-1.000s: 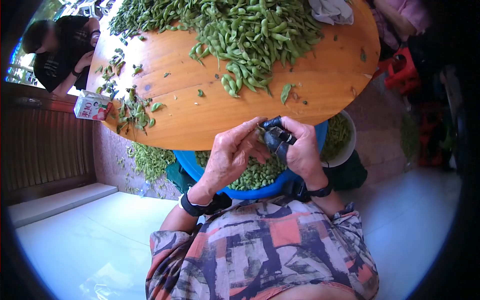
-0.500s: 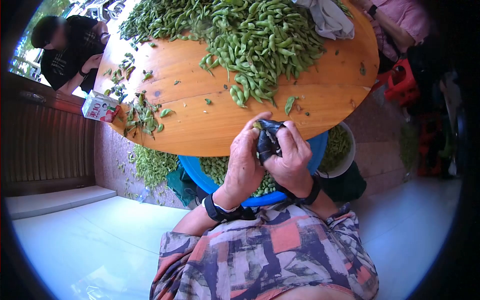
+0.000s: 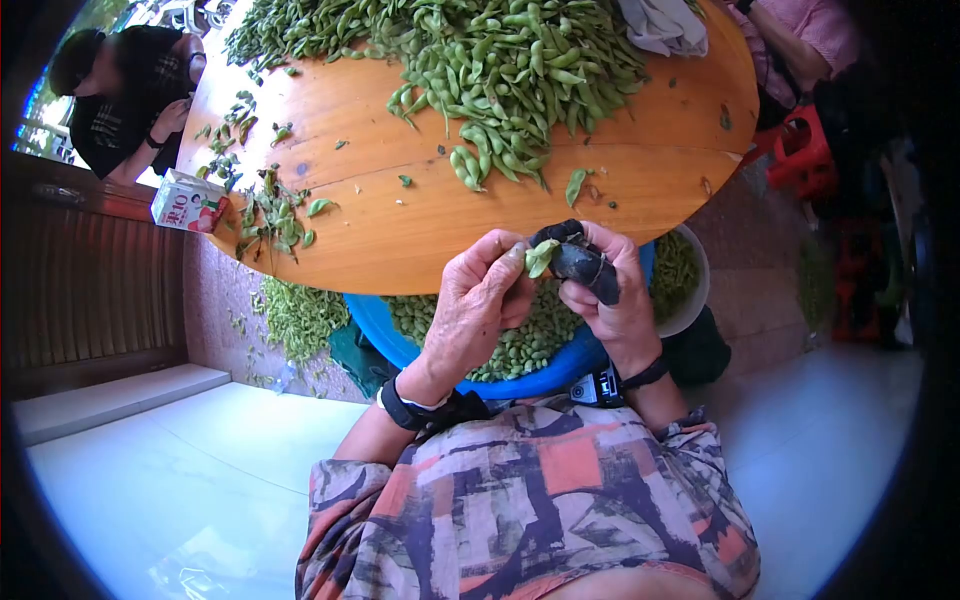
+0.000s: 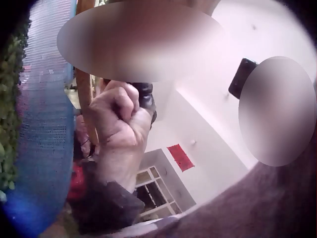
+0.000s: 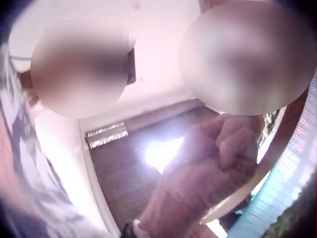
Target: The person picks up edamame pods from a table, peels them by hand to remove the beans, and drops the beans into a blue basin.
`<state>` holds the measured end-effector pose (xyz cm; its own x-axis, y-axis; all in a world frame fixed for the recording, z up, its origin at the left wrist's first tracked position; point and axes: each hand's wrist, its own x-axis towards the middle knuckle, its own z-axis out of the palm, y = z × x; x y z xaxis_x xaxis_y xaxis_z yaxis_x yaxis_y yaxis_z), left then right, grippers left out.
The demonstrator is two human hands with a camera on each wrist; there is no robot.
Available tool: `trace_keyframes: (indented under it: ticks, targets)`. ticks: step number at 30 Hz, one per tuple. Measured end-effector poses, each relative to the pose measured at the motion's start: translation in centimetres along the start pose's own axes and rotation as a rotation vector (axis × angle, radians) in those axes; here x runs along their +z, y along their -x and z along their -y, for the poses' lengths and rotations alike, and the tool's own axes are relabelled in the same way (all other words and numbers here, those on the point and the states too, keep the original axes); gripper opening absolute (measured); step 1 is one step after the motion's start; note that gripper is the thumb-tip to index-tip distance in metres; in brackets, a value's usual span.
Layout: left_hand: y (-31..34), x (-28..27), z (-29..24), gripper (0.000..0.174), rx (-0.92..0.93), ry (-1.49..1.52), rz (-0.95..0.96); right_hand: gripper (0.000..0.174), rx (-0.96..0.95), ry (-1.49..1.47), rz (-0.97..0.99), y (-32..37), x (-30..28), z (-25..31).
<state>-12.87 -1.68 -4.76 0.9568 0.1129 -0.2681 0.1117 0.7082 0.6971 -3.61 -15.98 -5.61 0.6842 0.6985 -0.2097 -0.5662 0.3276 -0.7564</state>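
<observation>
In the head view, my left hand [image 3: 475, 295] pinches a green soybean pod [image 3: 540, 258] between thumb and forefinger. My right hand [image 3: 625, 290] pinches the pod's other end, its thumb and forefinger wrapped in black covers [image 3: 585, 268]. Both hands are above a blue basin [image 3: 375, 335] with shelled green beans [image 3: 520, 340] in it, at the table's near edge. A hand with a black cover on it [image 4: 146, 96] shows in the left wrist view; the pod is hidden there and in the right wrist view.
A large pile of pods [image 3: 510, 80] covers the far part of the wooden table [image 3: 380, 235]. Leafy scraps [image 3: 275, 215] and a drink carton [image 3: 188, 203] lie at left. Right of the basin stands a white bucket [image 3: 695, 290]. Two other people sit at the table.
The hands came close together around the pod, then drew slightly apart; the pod now shows between the fingertips. The head view has also shifted a little.
</observation>
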Motion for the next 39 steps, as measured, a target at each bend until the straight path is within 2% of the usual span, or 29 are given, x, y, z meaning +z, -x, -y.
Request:
trace_keyframes:
  ticks: [3, 6, 8, 10, 12, 13, 14, 15, 16, 17, 18, 19, 20, 22, 24, 25, 26, 28, 29, 30, 32, 33, 34, 35, 36, 39]
  targets:
    - [0.1, 0.4, 0.3, 0.02, 0.014, -0.083, -0.067, 0.023, -0.017, -0.012, 0.029, 0.1, -0.2, 0.0]
    - [0.1, 0.1, 0.8, 0.02, 0.062, -0.111, -0.016, 0.024, -0.06, 0.136, -0.012, 0.5, 0.4, 0.1]
    - [0.3, 0.1, 0.7, 0.019, 0.032, -0.163, -0.082, 0.025, -0.073, 0.292, -0.075, 0.8, 0.7, 0.0]
    - [0.4, 0.0, 1.3, 0.017, 0.059, -0.202, -0.076, 0.024, -0.07, 0.273, -0.082, 0.8, 0.8, 0.1]
    - [0.4, 0.2, 1.8, 0.017, 0.277, -0.742, -0.15, 0.024, -0.07, 0.254, -0.091, 0.8, 0.6, 0.0]
    - [-0.2, -0.6, 2.3, 0.017, 0.53, -0.959, -0.108, 0.023, -0.049, 0.22, -0.087, 0.8, 0.3, -0.2]
    - [0.0, -0.6, 2.4, 0.017, 0.527, -0.96, -0.106, 0.022, -0.029, 0.186, -0.083, 0.8, 0.1, -0.2]
    - [0.2, -0.3, 2.3, 0.017, 0.396, -0.847, -0.117, 0.022, -0.028, 0.185, -0.087, 0.9, 0.1, 0.0]
    - [0.4, -0.2, 2.1, 0.017, 0.265, -0.731, -0.128, 0.02, -0.026, 0.306, -0.122, 1.1, 0.3, 0.2]
    - [0.4, -0.3, 2.0, 0.017, 0.262, -0.73, -0.128, 0.018, -0.024, 0.427, -0.156, 1.4, 0.4, 0.3]
    - [0.3, -0.4, 1.8, 0.018, 0.169, -0.574, -0.102, 0.018, -0.022, 0.426, -0.157, 1.4, 0.6, 0.0]
    - [0.3, -0.5, 1.7, 0.02, 0.077, -0.418, -0.076, 0.017, -0.268, 0.681, -0.191, 1.4, 0.8, -0.6]
    - [0.2, -0.4, 1.7, 0.02, 0.077, -0.419, -0.077, 0.016, -0.52, 0.932, -0.222, 1.4, 1.1, -1.0]
    - [0.3, 0.0, 2.0, 0.02, 0.116, -0.287, -0.135, 0.016, -0.585, 0.977, -0.211, 1.7, 1.4, -0.8]
    - [0.5, -0.1, 1.6, 0.022, 0.087, -0.34, -0.116, 0.016, -0.634, 1.046, -0.183, 2.1, 1.3, -0.5]
    - [0.6, -0.1, 1.4, 0.024, 0.053, -0.391, -0.095, 0.017, -0.463, 0.941, -0.18, 2.5, 1.1, 0.1]
    - [0.8, -0.8, 1.2, 0.026, 0.054, -0.379, 0.069, 0.02, -0.339, 0.801, -0.211, 3.0, 1.0, 1.2]
    - [1.5, -0.4, -1.3, 0.024, 0.036, -0.801, 0.309, 0.018, -0.196, 0.626, -0.267, 4.6, -0.6, 3.8]
    - [1.6, -0.5, -2.5, 0.022, 0.038, -0.959, 0.403, 0.016, -0.174, 0.696, -0.311, 5.4, -2.0, 5.0]
    - [1.4, -1.3, -2.9, 0.022, 0.212, -1.082, 0.471, 0.014, -0.151, 0.764, -0.357, 6.2, -3.7, 6.0]
    - [0.9, -1.8, -5.4, 0.024, 0.327, -1.112, 0.358, 0.015, -0.137, 1.016, -0.435, 7.0, -6.9, 7.4]
    - [0.3, -1.8, -6.4, 0.025, 0.379, -1.325, 0.202, 0.018, -0.107, 1.195, -0.502, 7.3, -8.3, 7.8]
    - [-1.1, -2.4, -7.4, 0.025, 0.48, -1.563, 0.123, 0.021, -0.075, 1.374, -0.569, 7.6, -9.8, 7.9]
    - [-2.5, -2.7, -7.9, 0.024, 0.642, -1.523, 0.029, 0.028, -0.068, 1.446, -0.602, 7.9, -11.7, 7.8]
    - [-4.0, -3.9, -8.3, 0.02, 0.772, -1.693, 0.026, 0.028, -0.071, 1.445, -0.599, 8.0, -11.9, 8.0]
    - [-5.5, -4.4, -9.2, 0.017, 0.795, -1.802, 0.075, 0.029, 0.006, 1.43, -0.691, 8.0, -11.5, 8.3]
